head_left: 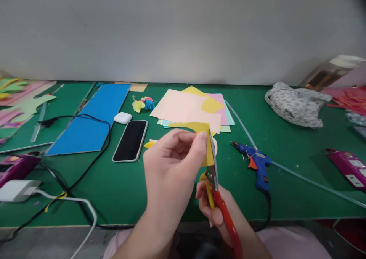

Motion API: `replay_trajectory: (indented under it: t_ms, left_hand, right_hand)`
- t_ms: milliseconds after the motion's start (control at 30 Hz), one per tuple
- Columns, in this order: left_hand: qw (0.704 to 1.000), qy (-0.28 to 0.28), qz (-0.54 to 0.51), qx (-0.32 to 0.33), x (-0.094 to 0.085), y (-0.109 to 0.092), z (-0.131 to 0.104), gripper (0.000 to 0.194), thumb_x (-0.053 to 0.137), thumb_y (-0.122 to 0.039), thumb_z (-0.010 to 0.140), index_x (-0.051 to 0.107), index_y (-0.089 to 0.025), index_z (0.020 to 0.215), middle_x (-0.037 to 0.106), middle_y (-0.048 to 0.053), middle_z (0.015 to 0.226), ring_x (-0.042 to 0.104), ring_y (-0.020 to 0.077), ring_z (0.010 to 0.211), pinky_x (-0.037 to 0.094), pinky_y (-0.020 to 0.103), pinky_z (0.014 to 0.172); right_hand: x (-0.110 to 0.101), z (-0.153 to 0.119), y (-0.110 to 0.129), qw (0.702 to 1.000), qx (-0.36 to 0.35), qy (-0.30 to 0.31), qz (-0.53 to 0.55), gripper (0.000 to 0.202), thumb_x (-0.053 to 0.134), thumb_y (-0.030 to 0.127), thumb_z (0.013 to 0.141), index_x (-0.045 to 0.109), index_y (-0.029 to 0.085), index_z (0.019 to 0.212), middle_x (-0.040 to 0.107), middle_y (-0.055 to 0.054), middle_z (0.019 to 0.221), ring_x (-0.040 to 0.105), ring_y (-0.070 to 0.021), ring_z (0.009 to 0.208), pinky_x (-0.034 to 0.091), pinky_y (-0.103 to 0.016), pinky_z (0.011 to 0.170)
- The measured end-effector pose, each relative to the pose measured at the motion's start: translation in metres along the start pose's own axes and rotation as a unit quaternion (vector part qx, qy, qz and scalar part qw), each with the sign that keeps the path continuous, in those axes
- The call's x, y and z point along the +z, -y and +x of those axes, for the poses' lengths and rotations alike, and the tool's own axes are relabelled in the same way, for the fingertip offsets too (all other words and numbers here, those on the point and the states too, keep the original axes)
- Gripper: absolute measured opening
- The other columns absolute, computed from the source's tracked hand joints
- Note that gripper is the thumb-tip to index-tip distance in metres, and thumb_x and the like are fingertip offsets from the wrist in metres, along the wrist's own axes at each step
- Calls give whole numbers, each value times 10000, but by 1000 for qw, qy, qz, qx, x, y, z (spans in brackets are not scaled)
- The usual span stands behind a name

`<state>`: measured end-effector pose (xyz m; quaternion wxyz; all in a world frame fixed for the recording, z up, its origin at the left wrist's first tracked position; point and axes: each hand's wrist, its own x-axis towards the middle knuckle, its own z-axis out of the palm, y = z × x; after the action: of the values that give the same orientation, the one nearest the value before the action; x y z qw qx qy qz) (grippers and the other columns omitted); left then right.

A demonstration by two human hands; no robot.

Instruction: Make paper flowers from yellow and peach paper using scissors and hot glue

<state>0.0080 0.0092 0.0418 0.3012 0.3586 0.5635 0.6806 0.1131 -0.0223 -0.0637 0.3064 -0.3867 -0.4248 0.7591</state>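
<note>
In front of me my left hand pinches a piece of yellow paper between thumb and fingers. A pair of scissors with a red handle is in my right hand, its blades pointing up along the paper's right edge. Some yellow also shows at the scissors' inner handle. Whether the blades are parted on the paper I cannot tell. Behind my hands lies a stack of coloured paper sheets, pale pink on top. Small cut pieces, partly covered by my left hand, rest on the table.
A blue glue gun with a clear glue stick lies to the right. On the left are a phone, a white earbud case, a blue board and crossing cables. A grey patterned cloth sits at the back right.
</note>
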Motion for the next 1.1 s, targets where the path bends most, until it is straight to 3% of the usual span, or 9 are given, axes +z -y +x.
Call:
replay_trajectory:
  t_ms: [133,333,600,1100]
  left_hand:
    - [1000,3,14,3,0,0,0,140,662,-212,680,597,-172,562,586,-36,521,535,74,450,466,160,451]
    - [999,16,25,11,-2,1,-1,133,664,-204,689,603,-177,574,600,-41,540,568,78,489,478,147,467]
    - [999,32,35,22,-3,4,1,128,663,-196,702,612,-177,586,596,-46,539,566,67,493,469,131,465]
    - [999,25,28,23,-2,4,1,135,671,-195,692,603,-181,576,578,-59,530,531,44,474,440,110,452]
  right_hand:
    - [5,-5,12,1000,15,-20,-2,767,621,814,351,517,175,762,410,78,488,317,-40,409,267,-176,382]
    - [6,-8,17,999,-2,-34,-41,767,555,846,414,497,178,785,379,86,497,295,-41,425,262,-176,396]
    - [8,-9,25,998,10,-43,-48,763,553,849,395,480,177,748,326,105,459,266,-29,399,201,-178,388]
    - [3,-6,12,999,2,-36,-22,733,578,836,391,465,184,706,310,108,438,221,-24,382,185,-177,367]
